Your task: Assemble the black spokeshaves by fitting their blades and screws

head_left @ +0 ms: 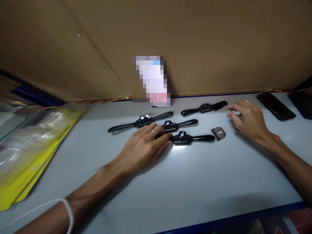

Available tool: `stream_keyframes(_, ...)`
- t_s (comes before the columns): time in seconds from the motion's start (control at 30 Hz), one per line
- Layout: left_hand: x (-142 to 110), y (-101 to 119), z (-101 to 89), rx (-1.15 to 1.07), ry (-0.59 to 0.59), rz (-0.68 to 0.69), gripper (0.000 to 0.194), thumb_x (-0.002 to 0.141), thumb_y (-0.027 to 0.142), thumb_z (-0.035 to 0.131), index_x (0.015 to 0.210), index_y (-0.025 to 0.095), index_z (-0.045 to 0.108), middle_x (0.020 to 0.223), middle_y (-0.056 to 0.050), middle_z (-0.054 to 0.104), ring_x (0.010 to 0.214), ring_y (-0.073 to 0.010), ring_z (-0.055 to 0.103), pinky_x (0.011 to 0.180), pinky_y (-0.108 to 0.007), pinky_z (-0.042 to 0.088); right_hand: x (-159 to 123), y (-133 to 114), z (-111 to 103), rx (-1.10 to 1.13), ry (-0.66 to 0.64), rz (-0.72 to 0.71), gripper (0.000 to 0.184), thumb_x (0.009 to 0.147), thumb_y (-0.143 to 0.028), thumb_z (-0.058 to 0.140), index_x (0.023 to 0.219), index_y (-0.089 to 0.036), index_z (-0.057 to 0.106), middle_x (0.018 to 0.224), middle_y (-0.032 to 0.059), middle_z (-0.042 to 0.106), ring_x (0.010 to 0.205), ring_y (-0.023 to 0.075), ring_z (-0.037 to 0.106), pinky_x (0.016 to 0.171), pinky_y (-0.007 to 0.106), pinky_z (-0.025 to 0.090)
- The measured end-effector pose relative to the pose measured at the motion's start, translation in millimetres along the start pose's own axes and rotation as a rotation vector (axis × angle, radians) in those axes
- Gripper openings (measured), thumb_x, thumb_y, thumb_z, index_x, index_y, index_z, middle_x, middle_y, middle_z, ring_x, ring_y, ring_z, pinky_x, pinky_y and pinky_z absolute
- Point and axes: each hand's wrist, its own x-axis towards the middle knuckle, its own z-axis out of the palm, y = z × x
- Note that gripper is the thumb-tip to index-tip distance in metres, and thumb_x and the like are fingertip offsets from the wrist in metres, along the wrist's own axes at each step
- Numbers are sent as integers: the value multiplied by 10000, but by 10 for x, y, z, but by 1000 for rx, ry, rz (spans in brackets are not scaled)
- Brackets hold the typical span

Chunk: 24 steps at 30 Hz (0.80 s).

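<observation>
My left hand [142, 141] rests at the front of a row of black spokeshaves, fingers closed on the left handle of the nearest spokeshave [182, 139]. Just behind it lie a second spokeshave [170, 125], partly covered by my fingers, and a third spokeshave [143, 121]. Farther back, a black spokeshave body [204, 108] lies without a visible blade. My right hand [248, 118] hovers by its right handle, fingers loosely curled, thumb and index slightly apart, with nothing visible between them. A flat metal blade [219, 133] with a keyhole slot lies left of that hand. Under the palm, a small shiny part [237, 132] peeks out.
Yellow-backed clear plastic packages [46, 143] are piled at the left. A blurred-out upright panel [156, 79] leans on the cardboard wall [207, 42]. A black phone [276, 106] and another dark object [302, 104] lie at the right. The table's blue edge [234, 218] runs along the front.
</observation>
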Motion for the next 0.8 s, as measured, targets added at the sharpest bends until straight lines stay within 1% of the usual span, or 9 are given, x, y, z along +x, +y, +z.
stream_keyframes(0.1, -3, -27, 9, 41, 34, -45, 247, 1021, 244, 478, 1020, 147, 705, 945, -101, 637, 834, -233, 541, 694, -358, 482, -41, -11, 88, -2, -125, -72, 327, 1003, -268, 501, 1254, -175, 688, 1241, 132, 721, 1128, 308, 603, 896, 482, 508)
stream_keyframes(0.2, -7, 19, 11, 23, 64, -66, 258, 1007, 220, 482, 1127, 126, 690, 1023, -125, 646, 887, -246, 560, 719, -362, 500, -43, -7, 128, 0, -203, -66, 426, 1038, -288, 430, 1413, -174, 598, 1449, 138, 611, 1304, 327, 520, 1015, 541, 482)
stream_keyframes(0.27, -7, 66, 18, -15, 55, -45, 286, 1009, 209, 481, 1203, 130, 676, 1064, -133, 652, 927, -252, 575, 754, -371, 515, -16, 14, 148, -6, -244, -56, 465, 1051, -314, 396, 1467, -176, 553, 1521, 136, 549, 1381, 336, 467, 1061, 561, 463)
stream_keyframes(0.4, 3, 131, 41, -88, 26, 37, 345, 1018, 157, 459, 1302, 179, 654, 1203, -142, 656, 1087, -280, 585, 865, -418, 533, 70, -5, 225, 4, -285, -89, 500, 1067, -353, 353, 1520, -195, 495, 1572, 120, 494, 1452, 322, 416, 1130, 567, 422)
stream_keyframes(0.47, 9, 138, 51, -106, 10, 52, 371, 1020, 127, 438, 1316, 195, 651, 1297, -138, 643, 1179, -296, 566, 918, -448, 533, 106, -61, 271, 11, -325, -137, 496, 1071, -334, 343, 1534, -216, 476, 1607, 94, 451, 1488, 302, 378, 1157, 547, 404)
stream_keyframes(0.53, 10, 135, 57, -116, -7, 46, 382, 1020, 121, 428, 1318, 204, 653, 1346, -128, 637, 1209, -302, 562, 936, -469, 533, 127, -119, 293, 1, -370, -163, 484, 1068, -305, 346, 1522, -219, 492, 1621, 85, 433, 1505, 290, 357, 1160, 525, 407)
stream_keyframes(0.6, 7, 130, 60, -119, -17, 27, 385, 1021, 127, 426, 1319, 211, 655, 1354, -119, 644, 1179, -297, 578, 925, -474, 538, 134, -154, 278, -8, -383, -170, 465, 1060, -271, 357, 1484, -205, 535, 1589, 96, 477, 1483, 287, 389, 1140, 512, 430)
stream_keyframes(0.67, 2, 128, 59, -116, -23, 14, 378, 1022, 127, 426, 1306, 206, 662, 1342, -119, 651, 1143, -290, 587, 907, -467, 542, 130, -160, 233, -12, -370, -173, 446, 1044, -240, 382, 1442, -184, 574, 1531, 109, 543, 1430, 292, 443, 1103, 503, 461)
stream_keyframes(0.8, 8, 131, 45, -117, -9, 15, 347, 1026, 122, 425, 1256, 176, 680, 1283, -130, 665, 1096, -282, 580, 876, -444, 547, 118, -149, 144, -71, -353, -150, 404, 1013, -205, 429, 1367, -157, 616, 1422, 126, 616, 1291, 312, 519, 985, 479, 515)
